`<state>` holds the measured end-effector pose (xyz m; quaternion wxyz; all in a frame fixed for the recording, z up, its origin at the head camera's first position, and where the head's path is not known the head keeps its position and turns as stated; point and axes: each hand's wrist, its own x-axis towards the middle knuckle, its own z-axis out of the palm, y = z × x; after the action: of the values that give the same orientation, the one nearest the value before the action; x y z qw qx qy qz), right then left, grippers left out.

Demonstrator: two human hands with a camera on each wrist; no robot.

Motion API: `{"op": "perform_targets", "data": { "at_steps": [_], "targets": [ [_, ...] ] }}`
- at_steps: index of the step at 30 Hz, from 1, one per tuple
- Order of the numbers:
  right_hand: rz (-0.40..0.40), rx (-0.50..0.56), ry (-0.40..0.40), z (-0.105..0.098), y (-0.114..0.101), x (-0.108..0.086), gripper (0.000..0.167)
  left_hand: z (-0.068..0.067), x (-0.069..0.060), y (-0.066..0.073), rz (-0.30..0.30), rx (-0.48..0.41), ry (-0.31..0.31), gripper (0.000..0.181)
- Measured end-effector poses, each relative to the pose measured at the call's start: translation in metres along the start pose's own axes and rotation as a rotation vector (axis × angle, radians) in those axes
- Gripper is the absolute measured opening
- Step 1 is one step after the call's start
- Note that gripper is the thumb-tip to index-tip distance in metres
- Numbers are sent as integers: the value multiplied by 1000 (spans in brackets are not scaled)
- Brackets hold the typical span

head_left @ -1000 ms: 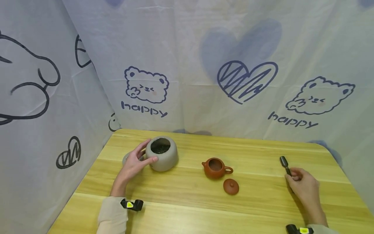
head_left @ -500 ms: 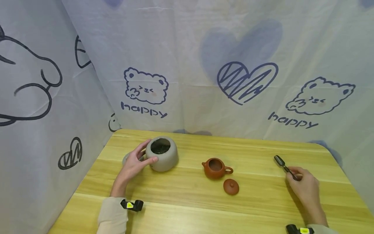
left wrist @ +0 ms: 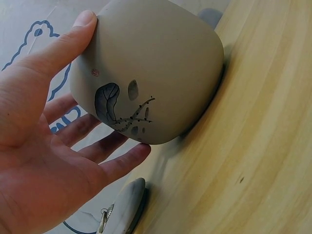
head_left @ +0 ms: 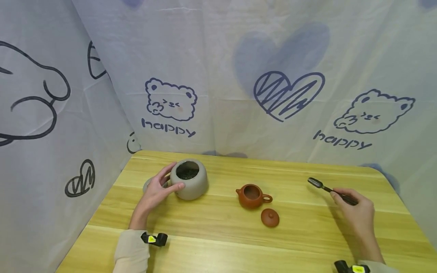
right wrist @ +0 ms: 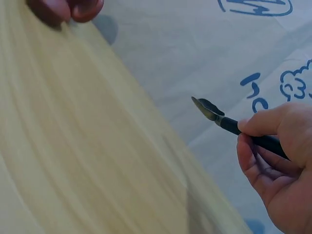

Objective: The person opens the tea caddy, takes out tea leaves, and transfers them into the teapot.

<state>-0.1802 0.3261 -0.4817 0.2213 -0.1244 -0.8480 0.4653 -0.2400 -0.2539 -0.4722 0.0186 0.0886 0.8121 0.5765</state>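
A round grey tea jar [head_left: 196, 187] stands at the table's back left, its mouth uncovered and dark leaves [head_left: 187, 173] inside. My left hand [head_left: 155, 195] holds it from the left, thumb near the rim and fingers against the side. Painted dark plant shapes decorate the jar [left wrist: 161, 58] in the left wrist view. Over the right of the table, my right hand [head_left: 358, 214] grips the dark handle of a tea scoop [head_left: 315, 182], whose head points left. The right wrist view shows thumb and fingers around the handle of the scoop [right wrist: 209, 108].
A reddish-brown teapot [head_left: 250, 203], uncovered, sits mid-table with its handle to the right. Its round lid [head_left: 270, 218] lies just in front. The jar's grey lid [left wrist: 127, 207] rests left of the jar, partly behind my left hand. Patterned cloth [head_left: 225, 125] hangs behind the table [head_left: 205, 235].
The tea scoop in my right hand has turned from pointing away to pointing left, and its head has moved leftward. My left hand and the jar have stayed in place.
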Motion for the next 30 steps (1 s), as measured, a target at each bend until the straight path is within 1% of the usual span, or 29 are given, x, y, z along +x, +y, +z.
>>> {"op": "perform_targets", "data": {
  "at_steps": [4, 9, 14, 17, 22, 25, 28, 30],
  "targets": [
    [29, 60, 3, 3, -6, -1, 31, 0, 0, 0, 5, 1, 1, 85],
    [47, 76, -8, 8, -16, -3, 32, 0, 0, -1, 11, 1, -2, 85],
    [30, 147, -53, 14, -27, -5, 34, 0, 1, -3, 10, -12, -1, 85],
    [9, 177, -68, 17, -31, -7, 34, -1, 1, -3, 8, -13, 3, 85],
    [-4, 244, -86, 24, -39, -11, 32, -1, 0, -4, 1, -11, 3, 84],
    [-12, 279, -82, 28, -46, -15, 31, -1, 0, -4, -1, -12, 0, 84],
    [-14, 296, -62, 32, -53, -17, 31, 0, 1, -4, 0, -14, -2, 84],
    [-3, 340, -51, 34, -58, -17, 31, 1, 1, -4, 3, -14, -3, 84]
  ]
}}
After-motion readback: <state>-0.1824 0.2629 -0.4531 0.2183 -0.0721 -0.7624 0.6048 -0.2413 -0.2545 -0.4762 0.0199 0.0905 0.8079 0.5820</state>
